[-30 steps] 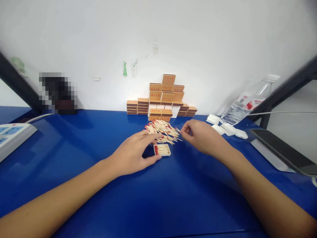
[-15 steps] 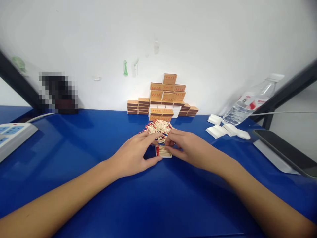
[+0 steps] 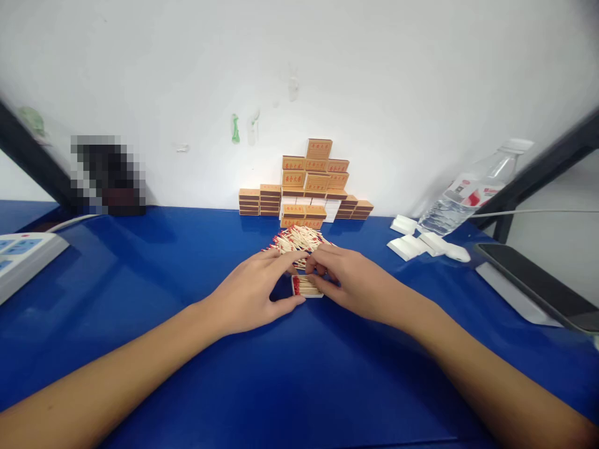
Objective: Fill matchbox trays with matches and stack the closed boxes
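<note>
Red-tipped matches [image 3: 306, 285] lie side by side in a small white matchbox tray [image 3: 314, 296] on the blue table. My left hand [image 3: 248, 293] curves around the tray's left side, thumb at the near edge and fingers reaching over to the far side, its grip closed on the tray. Over the tray's right end, my right hand [image 3: 346, 277] has curled fingers and a thumb touching the matches; whatever is between its fingertips is hidden. Just behind both hands spreads a loose pile of matches [image 3: 302, 238], partly covered by the fingers.
Stacked matchboxes [image 3: 293, 179] stand against the white wall behind the pile. To the right are white pieces [image 3: 407, 246], a leaning water bottle [image 3: 461, 196] and a dark phone [image 3: 538, 284]. A power strip [image 3: 35, 265] sits at the left edge, near a blurred dark object [image 3: 110, 178].
My right hand has shifted slightly left over the tray, its fingertips closer to the middle of the matches. My left hand stays at the tray. The whole view has moved a little.
</note>
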### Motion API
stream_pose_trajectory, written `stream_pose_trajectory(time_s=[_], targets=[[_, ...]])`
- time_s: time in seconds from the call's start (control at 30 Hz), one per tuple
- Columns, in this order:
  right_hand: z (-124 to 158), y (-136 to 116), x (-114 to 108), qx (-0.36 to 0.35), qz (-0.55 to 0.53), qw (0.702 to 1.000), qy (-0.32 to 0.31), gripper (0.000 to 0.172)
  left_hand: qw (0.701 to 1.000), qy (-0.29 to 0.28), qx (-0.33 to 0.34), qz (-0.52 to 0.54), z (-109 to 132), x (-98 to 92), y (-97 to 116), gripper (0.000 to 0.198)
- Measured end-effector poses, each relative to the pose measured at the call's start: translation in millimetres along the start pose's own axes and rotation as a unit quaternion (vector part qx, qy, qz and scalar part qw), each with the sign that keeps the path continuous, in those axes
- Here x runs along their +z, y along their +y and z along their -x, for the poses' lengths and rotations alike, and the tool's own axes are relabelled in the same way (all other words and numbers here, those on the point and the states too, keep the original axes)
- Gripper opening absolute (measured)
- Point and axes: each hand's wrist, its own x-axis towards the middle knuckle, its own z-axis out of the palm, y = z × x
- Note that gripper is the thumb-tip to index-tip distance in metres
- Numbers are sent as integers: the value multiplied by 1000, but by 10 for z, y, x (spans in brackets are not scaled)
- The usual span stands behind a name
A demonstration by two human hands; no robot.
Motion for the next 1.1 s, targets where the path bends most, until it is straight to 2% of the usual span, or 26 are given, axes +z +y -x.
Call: stream_pose_trajectory(time_s=[0.13,0.27,0.4,0.53,0.8,0.87,0.97,1.03,1.1], targets=[[2,96,-143,16,4,998,65,7,1000,14,6,2,3,-3,0,61],[-1,303,-304,121,94,978,143,9,1000,0,19,-2,0,3,-11,50],[-8,497,-315,207,168,957,119,10,999,4,47,-6,-21,-1,-17,27],[-34,608,-207,228,172,956,62,10,998,-2,60,0,-33,-8,-10,16],[-33,728,-130,246,122,961,7,16,998,8,63,-8,-13,2,-30,20],[-20,729,-147,236,126,963,20,16,998,10,58,-12,-8,5,-32,26],[-19,685,-168,215,113,968,64,16,999,8,25,-26,0,8,-35,49],[-27,623,-179,183,91,975,90,17,1000,1,2,-30,5,9,-39,62],[-29,533,-192,142,58,983,101,18,1000,-5,-7,-29,7,8,-40,65]])
